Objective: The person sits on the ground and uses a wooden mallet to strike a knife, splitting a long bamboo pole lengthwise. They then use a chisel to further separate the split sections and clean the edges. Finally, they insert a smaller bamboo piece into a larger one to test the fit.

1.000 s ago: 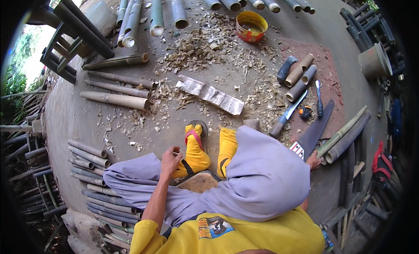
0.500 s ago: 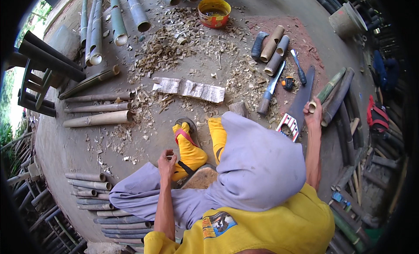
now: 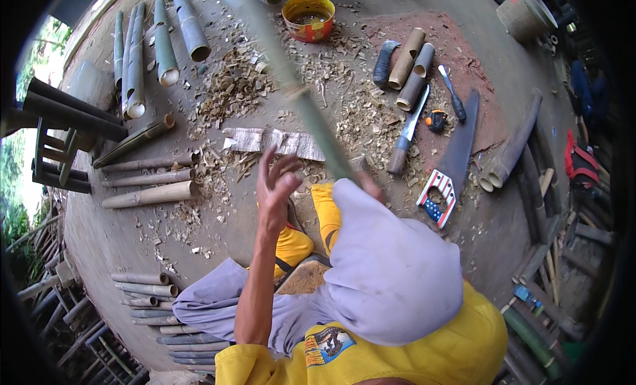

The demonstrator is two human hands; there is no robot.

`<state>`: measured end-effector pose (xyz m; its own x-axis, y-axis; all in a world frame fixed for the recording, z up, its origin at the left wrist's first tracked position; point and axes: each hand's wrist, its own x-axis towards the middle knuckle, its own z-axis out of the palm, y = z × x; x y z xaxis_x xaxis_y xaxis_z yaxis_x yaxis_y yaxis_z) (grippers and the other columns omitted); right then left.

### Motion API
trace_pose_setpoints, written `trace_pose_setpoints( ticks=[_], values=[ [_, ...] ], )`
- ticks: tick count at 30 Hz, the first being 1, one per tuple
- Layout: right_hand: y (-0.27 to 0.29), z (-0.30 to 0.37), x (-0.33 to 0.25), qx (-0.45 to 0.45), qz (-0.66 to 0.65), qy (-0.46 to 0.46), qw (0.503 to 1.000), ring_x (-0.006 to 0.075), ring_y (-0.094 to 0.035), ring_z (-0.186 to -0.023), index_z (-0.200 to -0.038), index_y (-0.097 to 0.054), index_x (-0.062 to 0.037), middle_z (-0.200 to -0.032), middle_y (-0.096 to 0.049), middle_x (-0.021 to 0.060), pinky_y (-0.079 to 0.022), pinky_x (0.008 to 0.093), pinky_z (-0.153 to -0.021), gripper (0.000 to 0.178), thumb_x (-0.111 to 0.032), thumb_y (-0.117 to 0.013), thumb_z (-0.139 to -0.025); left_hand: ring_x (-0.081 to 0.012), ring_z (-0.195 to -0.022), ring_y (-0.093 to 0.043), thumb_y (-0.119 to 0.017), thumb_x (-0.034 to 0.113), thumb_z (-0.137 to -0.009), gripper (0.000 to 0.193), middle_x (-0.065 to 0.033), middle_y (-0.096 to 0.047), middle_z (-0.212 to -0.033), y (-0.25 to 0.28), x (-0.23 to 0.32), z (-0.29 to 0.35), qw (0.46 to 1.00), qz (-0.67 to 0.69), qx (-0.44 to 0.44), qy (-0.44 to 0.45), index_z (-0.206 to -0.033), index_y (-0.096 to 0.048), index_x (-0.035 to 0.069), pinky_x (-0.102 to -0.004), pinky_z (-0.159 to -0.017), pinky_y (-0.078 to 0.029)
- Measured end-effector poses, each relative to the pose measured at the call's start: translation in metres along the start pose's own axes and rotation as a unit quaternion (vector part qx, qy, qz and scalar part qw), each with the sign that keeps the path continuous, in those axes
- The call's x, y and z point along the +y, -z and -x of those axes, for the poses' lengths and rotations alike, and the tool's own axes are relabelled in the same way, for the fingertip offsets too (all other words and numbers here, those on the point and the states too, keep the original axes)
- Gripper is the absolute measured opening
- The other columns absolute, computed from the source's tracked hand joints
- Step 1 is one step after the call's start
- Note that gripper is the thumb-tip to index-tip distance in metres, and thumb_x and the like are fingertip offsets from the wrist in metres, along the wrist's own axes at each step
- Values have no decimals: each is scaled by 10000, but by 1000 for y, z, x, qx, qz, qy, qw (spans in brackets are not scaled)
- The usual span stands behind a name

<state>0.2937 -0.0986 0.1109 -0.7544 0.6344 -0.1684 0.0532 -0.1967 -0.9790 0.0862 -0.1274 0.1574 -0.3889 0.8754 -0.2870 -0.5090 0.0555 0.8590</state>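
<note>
A long green bamboo pole (image 3: 317,123), smeared by motion, slants from the top edge down to my raised knee. At its lower end is my right hand (image 3: 372,188), closed round it; the hand is blurred and partly hidden by the knee. My left hand (image 3: 275,183) is raised in front of my feet, fingers apart and holding nothing, a little left of the pole. Behind the pole lies a flat, pale, wrinkled strip (image 3: 245,140) on the ground. A small wooden block (image 3: 359,164) stands near my right hand.
To the right lie a handsaw (image 3: 457,156), a large knife (image 3: 407,137), a chisel (image 3: 452,94), a tape measure (image 3: 436,121) and cut bamboo tubes (image 3: 406,58). A red-yellow bowl (image 3: 309,31) stands beyond wood chips (image 3: 235,84). Bamboo lengths (image 3: 149,193) lie to the left.
My right hand has brought the green pole from the stack at the right across in front of me. My left hand has risen from beside my foot, and its fingers have spread.
</note>
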Motion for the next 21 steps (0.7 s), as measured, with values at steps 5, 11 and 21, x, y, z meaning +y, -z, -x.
trace_pose_setpoints(
  ticks=[5, 11, 21],
  values=[
    [12, -61, -11, -92, 96, 21, 991, 209, -587, -860, -1289, -405, -123, -1027, -561, 87, -495, 377, -794, 564, -96, -656, -785, -250, -679, -643, -659, 43, -769, 398, -147, -597, -834, 27, 8, -27, 945, -47, 267, -186, -1072, -407, -12, -381, -585, -588],
    [196, -115, 48, 328, 561, -65, 757, 338, -486, -1062, -1329, -418, -109, -1209, -428, 182, -436, 457, -892, 662, -195, -712, -743, -206, -547, -573, -635, 33, -765, 137, -97, -544, -627, 125, 35, 19, 879, 87, 449, -139, -799, -507, -4, -308, -493, -508],
    [282, -180, 86, 446, 543, -158, 694, 524, -394, -1180, -1431, -211, -292, -1408, -198, 314, -395, 538, -940, 780, -282, -645, -783, -228, -532, -537, -595, 20, -742, 106, -115, -532, -650, 226, -12, 65, 779, 82, 619, -54, -781, -500, -3, -335, -491, -491]
  ],
)
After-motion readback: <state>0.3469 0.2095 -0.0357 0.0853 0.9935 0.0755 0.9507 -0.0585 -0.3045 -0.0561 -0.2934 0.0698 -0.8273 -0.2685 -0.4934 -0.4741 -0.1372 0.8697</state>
